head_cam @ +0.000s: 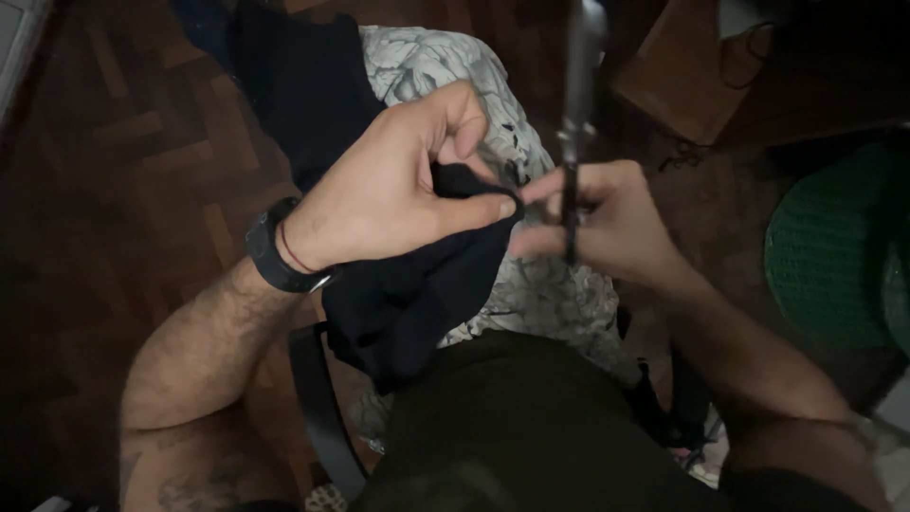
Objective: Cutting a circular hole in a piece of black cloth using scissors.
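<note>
close below, left hand (398, 180) pinches black cloth (417, 294) taut; right hand (607, 223) grips a slim dark tool (570, 204) at its edge, over patterned fabric (445, 66).

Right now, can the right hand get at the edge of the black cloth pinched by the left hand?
Probably yes: the right hand, gripping a thin dark tool, sits beside the black cloth at the left hand, nothing between.

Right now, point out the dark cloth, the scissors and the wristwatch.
dark cloth (417, 303), head view, on the hanging fold below the left hand.
scissors (570, 204), head view, on the dark shaft held in the right hand.
wristwatch (268, 254), head view, on the black band at the left wrist.
</note>
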